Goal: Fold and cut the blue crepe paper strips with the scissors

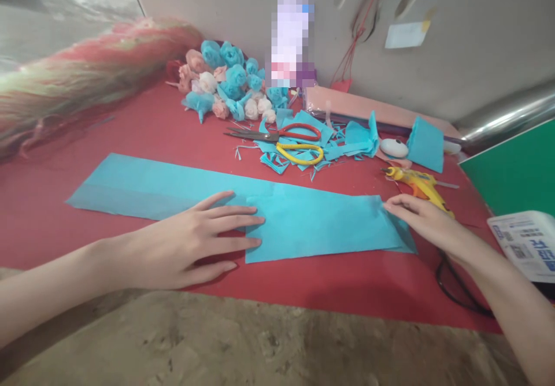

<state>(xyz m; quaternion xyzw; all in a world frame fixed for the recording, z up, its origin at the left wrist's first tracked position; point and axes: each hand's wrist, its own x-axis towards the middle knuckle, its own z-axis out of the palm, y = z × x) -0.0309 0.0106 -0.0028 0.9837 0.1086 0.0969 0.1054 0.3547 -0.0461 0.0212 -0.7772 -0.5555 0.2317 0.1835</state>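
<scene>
A long strip of blue paper [173,186] lies across the red tabletop [173,126], with a folded-over layer of the same blue [316,224] on its right part. My left hand [191,241] rests flat with fingers spread, its fingertips on the left edge of the upper layer. At the right end, my right hand [416,210] pinches the corner of the blue paper between thumb and fingers. Beyond the paper lie scissors [277,136] with one red and one yellow handle, among blue scraps [355,137].
Paper flowers [234,80] are heaped at the back. A yellow glue gun [418,184] lies just beyond my right hand, near a white oval object [393,148] and a folded blue piece [427,143]. A white box [524,244] and black cable [455,290] are at right.
</scene>
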